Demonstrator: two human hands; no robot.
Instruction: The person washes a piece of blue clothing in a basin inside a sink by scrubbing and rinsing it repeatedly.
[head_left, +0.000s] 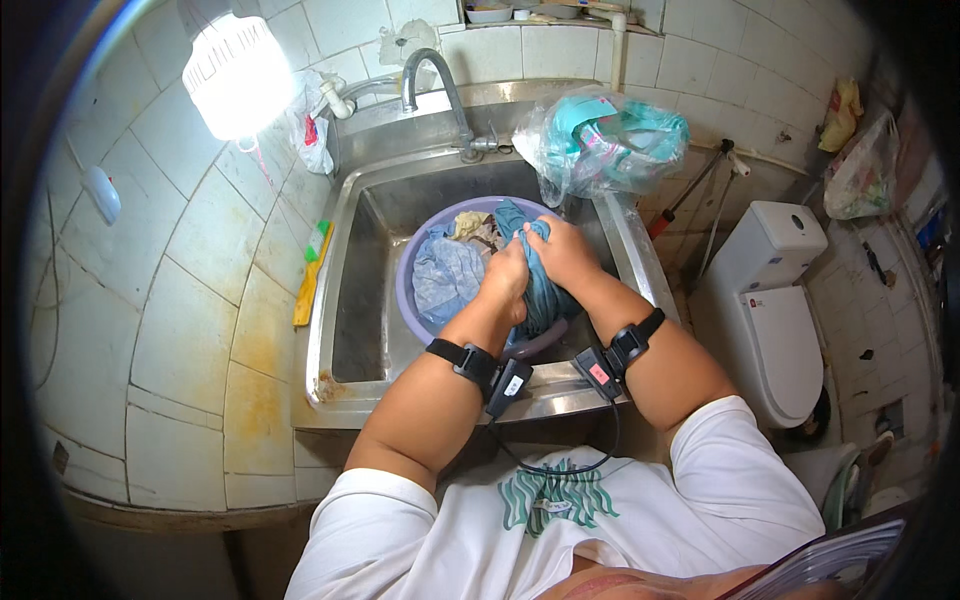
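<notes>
Both of my hands are closed on a dark teal cloth (546, 300) over the right part of a purple plastic basin (406, 279). My left hand (508, 271) grips it from the left, and my right hand (561, 251) holds a bunched part slightly higher up. The two fists are close together. To the left in the basin lies a wet-looking light blue cloth (448, 274). Behind it a pale yellow cloth (470, 223) is bunched against the basin's far side. The lower end of the teal cloth hangs towards the near rim.
The basin stands in a stainless steel sink (360, 300) under a curved faucet (431, 56). A clear plastic bag with teal packaging (600, 139) rests on the back right corner. A yellow-handled brush (311, 274) lies on the left rim. A white toilet (784, 337) stands at right.
</notes>
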